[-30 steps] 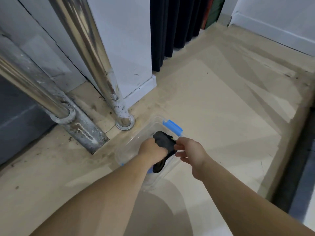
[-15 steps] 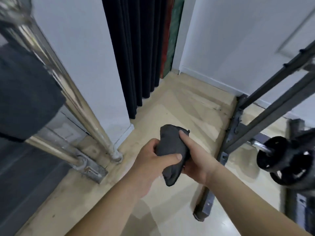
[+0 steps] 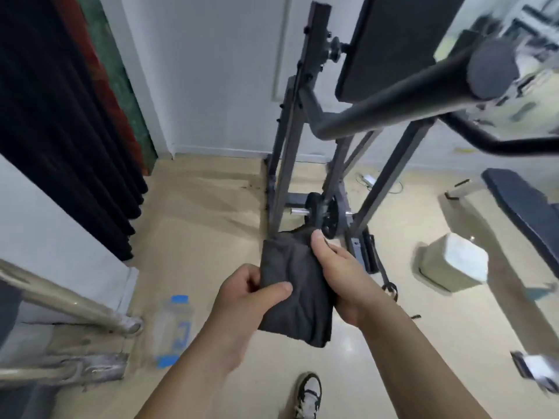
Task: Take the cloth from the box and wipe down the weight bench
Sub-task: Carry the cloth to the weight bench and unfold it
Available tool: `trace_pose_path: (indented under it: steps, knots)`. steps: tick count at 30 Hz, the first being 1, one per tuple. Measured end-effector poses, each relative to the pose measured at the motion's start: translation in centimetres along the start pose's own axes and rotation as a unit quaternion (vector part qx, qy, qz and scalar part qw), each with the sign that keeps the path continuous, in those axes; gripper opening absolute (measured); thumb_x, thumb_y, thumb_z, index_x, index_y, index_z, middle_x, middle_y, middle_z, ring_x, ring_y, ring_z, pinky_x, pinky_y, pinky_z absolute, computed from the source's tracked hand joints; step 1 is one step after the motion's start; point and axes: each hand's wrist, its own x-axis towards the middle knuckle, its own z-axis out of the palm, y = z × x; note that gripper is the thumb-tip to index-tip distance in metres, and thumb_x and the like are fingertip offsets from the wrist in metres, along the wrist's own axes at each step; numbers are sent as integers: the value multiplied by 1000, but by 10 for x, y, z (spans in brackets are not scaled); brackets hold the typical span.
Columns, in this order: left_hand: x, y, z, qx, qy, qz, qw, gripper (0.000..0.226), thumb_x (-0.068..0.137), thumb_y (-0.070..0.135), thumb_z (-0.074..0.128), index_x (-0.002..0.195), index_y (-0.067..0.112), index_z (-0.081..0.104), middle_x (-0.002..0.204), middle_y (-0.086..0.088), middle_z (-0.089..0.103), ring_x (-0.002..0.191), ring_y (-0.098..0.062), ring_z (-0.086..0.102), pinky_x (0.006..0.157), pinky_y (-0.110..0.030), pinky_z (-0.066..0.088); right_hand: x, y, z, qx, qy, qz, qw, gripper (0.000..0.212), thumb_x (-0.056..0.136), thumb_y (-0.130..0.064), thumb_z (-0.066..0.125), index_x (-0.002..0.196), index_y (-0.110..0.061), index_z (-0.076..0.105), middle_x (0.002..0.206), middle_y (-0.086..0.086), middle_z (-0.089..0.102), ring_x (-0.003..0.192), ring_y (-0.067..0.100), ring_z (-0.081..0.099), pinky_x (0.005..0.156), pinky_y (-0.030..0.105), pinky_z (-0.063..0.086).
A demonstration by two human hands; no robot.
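Mid-air nr rack (image 3: 316, 31), L hand (image 3: 242, 297) & R hand (image 3: 341, 276) grip creased dark-grey cloth (image 3: 295, 261).

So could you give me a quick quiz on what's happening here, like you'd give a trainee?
1. How many hands grip the cloth? A none, B one, C two.
2. Fill in: the clear box with blue clips stands on the floor to the person's ____ side.
3. True or false: the cloth lies inside the box.

Key
1. C: the left hand and the right hand both hold it.
2. left
3. False: it is held up in the air, apart from the box.
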Motion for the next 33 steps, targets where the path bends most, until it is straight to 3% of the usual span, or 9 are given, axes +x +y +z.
trace_pose_path:
  steps: [6,9,12,15,19,24,28,30,33]
  knots:
    - [-30,-29,149,230,-58,57,970,32,70,40,86,89,33,61,99,4,68,90,-22,69,68,-37,56,-95,43,-155,147,185,-3,972,49,104,-56,53,121,-15,75,107,6,85,105,25,79,95,42,60]
    - [-60,-55,256,266,-166,112,943,18,84,33,78,96,38,66,105,12,70,96,-11,70,71,-25,55,-141,71,-247,215,255,-4,943,41,104,-47,57,120,-13,74,104,9,85,104,27,78,95,43,60]
    - [-96,-85,365,280,-287,104,910,33,82,39,79,110,44,62,111,13,70,89,-2,72,71,-22,60,-184,103,-340,273,301,-9,914,39,101,-42,58,117,-11,75,105,14,84,107,33,77,103,52,57]
    - [-127,-115,465,308,-359,69,878,55,68,41,86,113,53,55,102,19,73,88,2,72,78,-28,63,-227,130,-430,317,337,-27,886,34,97,-40,63,114,-14,77,95,9,85,102,33,76,89,47,62]
    - [-148,-147,574,313,-391,70,863,46,72,29,83,109,46,59,94,20,74,83,-7,74,79,-42,65,-263,157,-531,359,355,-49,862,38,94,-38,66,121,-11,74,111,17,81,111,35,74,101,53,58]
    - [-133,-154,665,315,-404,94,854,24,92,24,69,107,42,70,100,18,76,92,2,70,77,-19,59,-264,169,-632,451,310,-85,832,19,94,-25,60,106,-11,67,103,20,70,98,34,70,87,47,54]
    - [-94,-143,732,302,-388,52,869,18,100,33,60,103,38,77,101,13,79,101,-6,72,92,-32,58,-234,153,-695,500,297,-97,808,35,103,-37,59,118,-6,67,111,15,79,100,32,77,91,47,59]
    - [-71,-139,770,293,-389,26,873,19,100,38,59,104,37,77,105,9,80,105,-13,73,98,-42,58,-219,138,-725,500,279,-100,814,52,102,-50,62,124,-3,71,120,21,79,108,33,78,99,49,58]
    - [-34,-132,836,274,-403,-14,873,21,101,40,56,110,33,74,107,6,81,105,-17,74,88,-38,60,-202,122,-781,463,279,-123,833,45,98,-41,69,117,-1,77,123,24,77,114,34,76,107,52,55]
